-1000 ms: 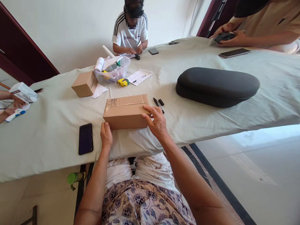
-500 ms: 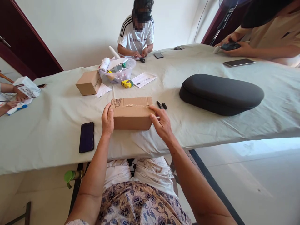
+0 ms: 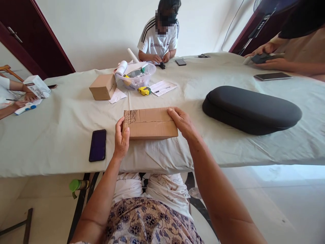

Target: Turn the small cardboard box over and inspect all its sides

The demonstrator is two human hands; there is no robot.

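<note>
A brown cardboard box (image 3: pixel 151 123) with dark pen scribbles on its upper left corner is in front of me, between my hands. My left hand (image 3: pixel 122 139) grips its left end, thumb on the near side and fingers round the far side. My right hand (image 3: pixel 183 122) grips the right end, its thumb and fingertips at the top far corner. The box's top face leans towards me; I cannot tell whether its bottom touches the cloth. A dark phone (image 3: pixel 98 145) lies left of my left hand.
Beyond the box are another cardboard box (image 3: pixel 101 87), a clear plastic basin (image 3: pixel 149 72) of odds and ends, a yellow tape measure (image 3: pixel 144 90) and paper (image 3: pixel 167 87). A long black case (image 3: pixel 254 110) lies to the right. Several people work around the cloth-covered table (image 3: pixel 68 115).
The box has tipped so more of its top shows and its front face less. My right hand has shifted up its right end. The marker and cap beside it are now out of sight.
</note>
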